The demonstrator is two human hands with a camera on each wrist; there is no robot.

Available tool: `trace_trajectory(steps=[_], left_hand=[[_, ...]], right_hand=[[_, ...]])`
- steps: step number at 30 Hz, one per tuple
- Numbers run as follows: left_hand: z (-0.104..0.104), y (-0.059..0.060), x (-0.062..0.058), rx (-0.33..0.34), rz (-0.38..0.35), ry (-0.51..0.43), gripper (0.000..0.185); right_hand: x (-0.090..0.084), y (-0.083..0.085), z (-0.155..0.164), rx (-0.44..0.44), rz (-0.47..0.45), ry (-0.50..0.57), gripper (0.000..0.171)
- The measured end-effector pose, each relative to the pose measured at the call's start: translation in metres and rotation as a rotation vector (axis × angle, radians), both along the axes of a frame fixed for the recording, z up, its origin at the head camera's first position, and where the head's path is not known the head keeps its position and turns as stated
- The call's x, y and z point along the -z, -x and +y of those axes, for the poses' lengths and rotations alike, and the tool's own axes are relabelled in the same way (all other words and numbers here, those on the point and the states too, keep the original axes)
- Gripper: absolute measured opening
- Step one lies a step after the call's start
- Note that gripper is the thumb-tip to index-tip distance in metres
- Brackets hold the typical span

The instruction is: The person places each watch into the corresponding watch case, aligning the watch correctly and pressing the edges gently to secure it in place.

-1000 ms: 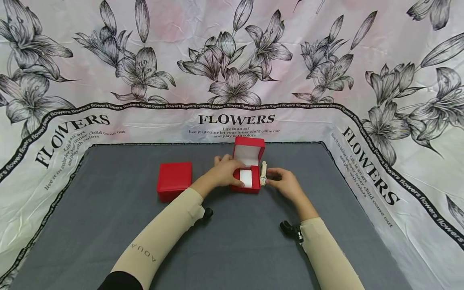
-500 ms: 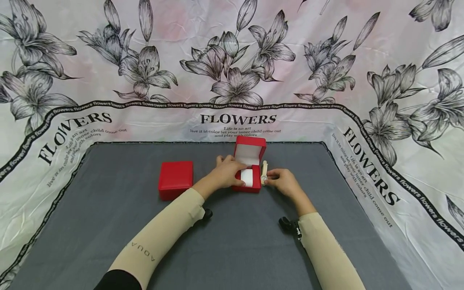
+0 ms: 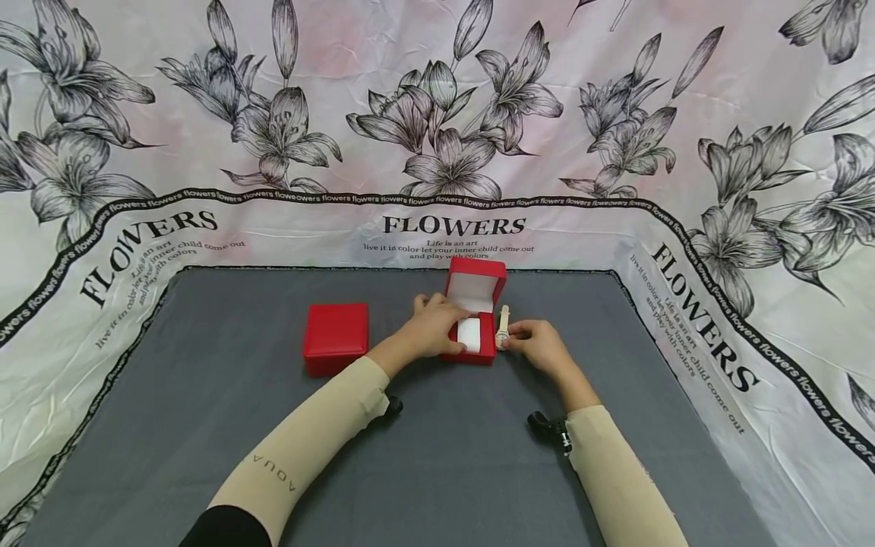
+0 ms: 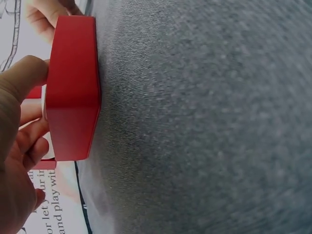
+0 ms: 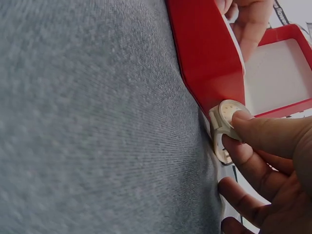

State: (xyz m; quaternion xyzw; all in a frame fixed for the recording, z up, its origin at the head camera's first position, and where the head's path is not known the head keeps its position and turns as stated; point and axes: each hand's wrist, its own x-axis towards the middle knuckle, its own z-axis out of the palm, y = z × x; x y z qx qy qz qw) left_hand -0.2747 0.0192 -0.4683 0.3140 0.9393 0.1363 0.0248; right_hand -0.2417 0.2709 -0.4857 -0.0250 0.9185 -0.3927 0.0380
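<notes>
A red watch box (image 3: 485,342) with its lid (image 3: 476,277) raised sits near the far edge of the grey cloth. Inside it lies a white cushion (image 3: 469,335). My left hand (image 3: 432,328) reaches in from the left, thumb at the cushion's front and forefinger behind it, gripping it; the box wall (image 4: 73,83) hides the fingertips in the left wrist view. Just right of the box, my right hand (image 3: 540,346) pinches a cream wristwatch (image 3: 503,330) between thumb and forefinger. In the right wrist view, the thumb covers part of the watch's round dial (image 5: 228,111).
To the left stands a second red box (image 3: 335,338) with its lid down, close by my left forearm. Grey cloth (image 3: 451,456) stretches in front of the hands. A white flower-print border (image 3: 451,228) runs along the back and sides.
The head view has shifted slightly, so everything appears a little further right. Both hands keep their places at the box and the watch.
</notes>
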Motion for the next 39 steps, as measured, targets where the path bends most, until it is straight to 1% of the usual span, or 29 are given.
trace_trajectory(steps=[3,7,11,13,18,22,26,32,36,39], left_hand=[[0.000,-0.001,0.001,-0.002,-0.004,-0.009,0.068],[0.000,0.000,0.002,0.003,0.014,0.001,0.068],[0.002,0.003,0.003,0.022,0.037,0.038,0.068],[0.003,0.004,0.001,0.032,0.041,0.072,0.067],[0.005,0.004,-0.011,0.049,0.021,0.166,0.068],[0.008,0.003,-0.015,0.048,0.019,0.195,0.066],[0.010,0.001,-0.013,0.047,0.041,0.158,0.062],[0.008,-0.001,-0.007,0.026,0.088,0.071,0.066],[0.005,-0.004,-0.002,0.021,0.128,0.054,0.068],[0.005,-0.003,-0.002,0.027,0.160,0.056,0.070]], right_hand=[[0.003,-0.003,0.002,-0.003,0.007,0.014,0.031],[0.000,-0.006,0.003,-0.010,0.028,0.039,0.031],[-0.003,-0.008,0.006,-0.005,0.037,0.053,0.031],[-0.003,-0.008,0.008,-0.004,0.040,0.057,0.031],[-0.004,-0.008,0.012,-0.002,0.055,0.058,0.030],[-0.004,-0.011,0.014,0.002,0.054,0.054,0.031],[-0.006,-0.015,0.016,0.012,0.059,0.051,0.035],[-0.009,-0.020,0.013,0.030,0.073,0.049,0.035],[-0.010,-0.023,0.011,0.029,0.089,0.057,0.034],[-0.014,-0.023,0.010,0.031,0.087,0.064,0.034]])
